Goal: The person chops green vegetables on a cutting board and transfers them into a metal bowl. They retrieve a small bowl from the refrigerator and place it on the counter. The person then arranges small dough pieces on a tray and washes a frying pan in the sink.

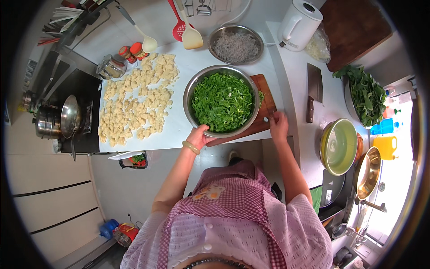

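Observation:
My left hand (199, 136) grips the near rim of a steel bowl (188, 111) full of chopped green leaves (223, 102). The bowl rests partly over a wooden cutting board (263, 116). At the board's right edge is my right hand (278, 123), its fingers bent together; whether it holds anything is hard to tell. Some chopped greens lie on the board beside the bowl. Pale crumbly clumps (137, 101) are spread over the white counter to the left. Behind the bowl stands a steel bowl (211, 43) of small greyish, thin pieces.
A cleaver (314, 87) lies on the right counter, near a green bowl (341, 148) and a plate of leafy greens (366, 94). A white electric kettle (299, 27) stands at the back right. On the left are a stove (84, 84) and a pan (70, 114).

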Demonstrator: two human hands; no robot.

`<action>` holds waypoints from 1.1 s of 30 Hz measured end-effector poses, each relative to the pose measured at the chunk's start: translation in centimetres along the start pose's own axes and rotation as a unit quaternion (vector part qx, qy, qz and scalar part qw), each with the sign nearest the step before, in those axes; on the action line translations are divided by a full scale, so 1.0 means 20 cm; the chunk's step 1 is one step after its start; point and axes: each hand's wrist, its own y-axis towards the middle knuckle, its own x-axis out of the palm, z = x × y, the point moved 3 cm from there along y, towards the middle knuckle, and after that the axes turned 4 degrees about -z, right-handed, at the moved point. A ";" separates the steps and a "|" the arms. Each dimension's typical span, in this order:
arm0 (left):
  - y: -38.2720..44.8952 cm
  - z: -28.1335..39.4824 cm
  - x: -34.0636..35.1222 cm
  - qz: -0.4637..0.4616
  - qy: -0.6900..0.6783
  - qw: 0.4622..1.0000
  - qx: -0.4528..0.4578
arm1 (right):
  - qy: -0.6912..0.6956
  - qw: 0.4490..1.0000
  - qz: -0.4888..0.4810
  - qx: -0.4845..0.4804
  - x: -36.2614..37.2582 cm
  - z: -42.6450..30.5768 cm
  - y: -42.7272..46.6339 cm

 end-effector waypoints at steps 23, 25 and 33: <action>0.17 -0.06 -0.30 0.238 0.398 0.879 0.109 | -0.077 0.990 -0.094 0.067 0.02 0.05 -0.13; 0.13 -0.01 -0.18 0.231 0.424 0.872 0.077 | -0.108 0.991 -0.073 0.029 0.02 0.11 -0.17; -0.10 -0.05 -0.08 0.219 0.364 0.872 0.244 | 0.114 0.984 -0.131 -0.035 -0.24 -0.42 -0.03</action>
